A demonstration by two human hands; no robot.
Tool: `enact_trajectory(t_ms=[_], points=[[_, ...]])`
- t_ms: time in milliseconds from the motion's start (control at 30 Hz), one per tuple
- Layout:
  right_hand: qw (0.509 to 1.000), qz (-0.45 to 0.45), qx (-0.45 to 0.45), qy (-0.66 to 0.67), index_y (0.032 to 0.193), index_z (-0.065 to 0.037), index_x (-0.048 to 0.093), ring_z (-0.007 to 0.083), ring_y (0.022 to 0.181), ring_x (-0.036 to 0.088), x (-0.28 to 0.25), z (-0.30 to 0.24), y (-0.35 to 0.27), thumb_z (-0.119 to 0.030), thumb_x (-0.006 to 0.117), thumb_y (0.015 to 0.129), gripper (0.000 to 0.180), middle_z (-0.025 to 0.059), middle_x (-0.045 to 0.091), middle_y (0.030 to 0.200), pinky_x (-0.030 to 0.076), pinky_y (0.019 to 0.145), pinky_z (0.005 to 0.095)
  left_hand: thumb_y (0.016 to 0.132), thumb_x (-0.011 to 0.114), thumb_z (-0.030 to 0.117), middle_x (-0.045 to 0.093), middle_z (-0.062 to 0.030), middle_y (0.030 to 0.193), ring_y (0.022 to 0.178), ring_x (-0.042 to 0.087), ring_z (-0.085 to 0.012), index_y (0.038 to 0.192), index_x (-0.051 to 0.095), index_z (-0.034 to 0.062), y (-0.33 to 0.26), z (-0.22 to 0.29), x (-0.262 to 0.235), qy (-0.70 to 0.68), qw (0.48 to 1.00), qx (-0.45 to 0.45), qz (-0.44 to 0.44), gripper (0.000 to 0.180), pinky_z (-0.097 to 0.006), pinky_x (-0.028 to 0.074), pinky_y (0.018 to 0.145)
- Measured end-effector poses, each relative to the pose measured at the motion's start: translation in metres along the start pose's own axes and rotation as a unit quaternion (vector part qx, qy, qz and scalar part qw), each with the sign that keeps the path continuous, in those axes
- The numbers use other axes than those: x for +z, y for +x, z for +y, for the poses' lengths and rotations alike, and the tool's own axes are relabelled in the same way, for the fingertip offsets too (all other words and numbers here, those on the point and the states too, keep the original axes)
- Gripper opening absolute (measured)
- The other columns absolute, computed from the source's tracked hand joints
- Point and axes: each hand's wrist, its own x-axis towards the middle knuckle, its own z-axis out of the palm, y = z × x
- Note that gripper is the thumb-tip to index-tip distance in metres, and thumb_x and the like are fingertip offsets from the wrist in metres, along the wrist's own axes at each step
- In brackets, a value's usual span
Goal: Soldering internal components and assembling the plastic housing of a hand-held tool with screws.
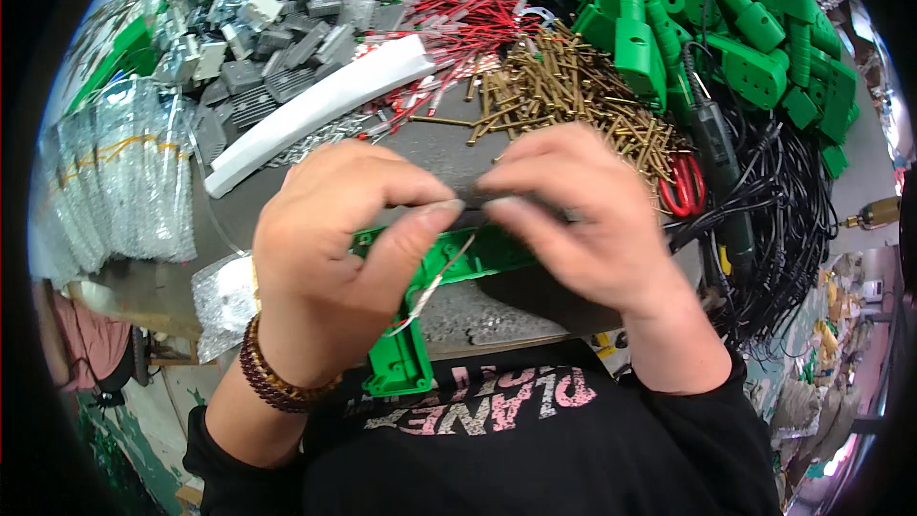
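Observation:
Above the table's near edge, my left hand [334, 229] is closed in a pinch, thumb against the fingers. Facing it, my right hand [587, 220] pinches too, its fingertips close to those of the left and slightly blurred. Something small and dark may lie between the two pinches, but I cannot make it out. Beneath both hands is a green plastic housing half [399, 358], L-shaped, with its hollow side up and its short leg pointing toward my body. A whitish wire [437, 285] runs out across the housing. My hands hide parts of the housing.
Brass screws [573, 86] are heaped behind my hands, near red wires [458, 24]. A white strip [320, 115] lies before grey metal blocks [287, 81]. Green housings [640, 38] and black cables [774, 239] crowd the right; bubble-wrap bags [124, 182] the left. Red-handled pliers [682, 186] lie nearby.

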Motion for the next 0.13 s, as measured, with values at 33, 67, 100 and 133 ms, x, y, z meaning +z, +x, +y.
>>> enact_trajectory(t_ms=[33, 67, 100, 133], points=[[0.999, -0.028, 0.022, -0.028, 0.089, -0.004, 0.072, 0.0254, 0.084, 0.065, -0.019, -0.005, -0.001, -0.007, 0.077, 0.079, 0.012, 0.0086, 0.068, 0.087, 0.051, 0.074, 0.0358, 0.081, 0.073, -0.004, 0.067, -0.0104, 0.093, 0.087, 0.063, -0.0213, 0.092, 0.069, -0.0003, -0.007, -0.002, -0.003, -0.020, 0.999, -0.035, 0.006, 0.013, -0.031, 0.049, 0.081], [0.996, -0.055, 0.045, -0.062, 0.090, -0.003, 0.073, 0.0238, 0.081, 0.067, -0.046, -0.011, -0.003, -0.003, 0.078, 0.077, 0.013, 0.0085, 0.069, 0.088, 0.053, 0.072, 0.0337, 0.081, 0.072, -0.004, 0.066, -0.0103, 0.094, 0.088, 0.063, -0.0204, 0.093, 0.068, -0.0003, -0.011, -0.002, -0.004, -0.044, 0.997, -0.064, 0.012, 0.013, -0.031, 0.049, 0.082], [0.985, -0.132, 0.054, -0.095, 0.087, -0.004, 0.074, 0.0247, 0.075, 0.068, -0.073, -0.019, -0.010, -0.003, 0.078, 0.075, 0.013, 0.0111, 0.071, 0.087, 0.054, 0.072, 0.0364, 0.083, 0.072, -0.003, 0.065, -0.0096, 0.092, 0.089, 0.062, -0.0196, 0.092, 0.067, 0.0000, -0.010, -0.001, -0.003, -0.077, 0.994, -0.074, 0.020, 0.011, -0.031, 0.048, 0.083], [0.984, -0.134, 0.057, -0.104, 0.087, -0.004, 0.074, 0.0247, 0.075, 0.068, -0.079, -0.020, -0.009, -0.003, 0.078, 0.075, 0.013, 0.0111, 0.071, 0.087, 0.054, 0.072, 0.0364, 0.079, 0.076, 0.000, 0.070, -0.0095, 0.090, 0.084, 0.066, -0.0244, 0.087, 0.071, 0.0035, -0.009, -0.003, 0.002, -0.112, 0.986, -0.105, 0.064, 0.010, -0.033, 0.052, 0.074]])
